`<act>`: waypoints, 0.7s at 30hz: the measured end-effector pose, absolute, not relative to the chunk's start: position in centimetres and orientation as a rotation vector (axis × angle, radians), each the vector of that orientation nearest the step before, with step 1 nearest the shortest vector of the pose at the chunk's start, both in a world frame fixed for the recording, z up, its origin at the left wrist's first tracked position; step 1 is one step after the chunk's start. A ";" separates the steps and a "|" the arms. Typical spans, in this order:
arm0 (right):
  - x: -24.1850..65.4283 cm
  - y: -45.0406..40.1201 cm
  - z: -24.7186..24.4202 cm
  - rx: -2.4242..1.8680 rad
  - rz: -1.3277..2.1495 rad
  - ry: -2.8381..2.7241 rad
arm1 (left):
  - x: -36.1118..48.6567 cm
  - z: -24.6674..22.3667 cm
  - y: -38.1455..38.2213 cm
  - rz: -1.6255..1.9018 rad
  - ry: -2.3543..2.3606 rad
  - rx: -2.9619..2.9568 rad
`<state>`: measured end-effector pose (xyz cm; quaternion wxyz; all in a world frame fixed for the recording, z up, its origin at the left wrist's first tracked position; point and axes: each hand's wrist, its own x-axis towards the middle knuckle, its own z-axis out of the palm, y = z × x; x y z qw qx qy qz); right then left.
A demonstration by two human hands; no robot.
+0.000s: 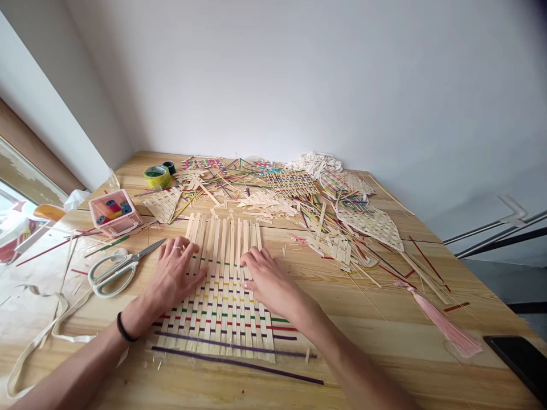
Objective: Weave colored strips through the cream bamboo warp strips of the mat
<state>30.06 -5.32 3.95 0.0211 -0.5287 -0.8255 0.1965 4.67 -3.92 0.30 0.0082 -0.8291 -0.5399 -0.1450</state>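
Observation:
A partly woven mat (222, 302) of pale bamboo strips lies flat before me, crossed by thin green, purple, yellow and red strips. Its far ends are loose, parallel pale strips (224, 233). My left hand (173, 276) rests on the mat's left side, fingers bent and apart, thumb toward the middle. Over the right side, my right hand (273, 282) touches the weave with its fingertips, thumb apart from the index finger. A green strip runs across between both hands. Near the mat's close edge lies a dark purple strip (239, 364).
Scissors (115, 273) lie left of my left hand, near a pink box (113, 213) of thread spools. Yellow tape (157, 176), loose strips and woven pieces (293, 183) fill the back. Rightward are a woven fan (371, 225), a pink tassel (444, 322) and a phone (519, 364).

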 end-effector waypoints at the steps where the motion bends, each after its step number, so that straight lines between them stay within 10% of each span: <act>1: 30.1 -5.3 3.9 -1.641 0.613 -2.560 | 4.3 0.4 -3.8 -0.425 -1.691 -2.588; 21: 29.9 -5.1 4.3 -1.691 0.603 -2.635 | 3.4 0.6 -3.9 -0.217 -1.714 -2.578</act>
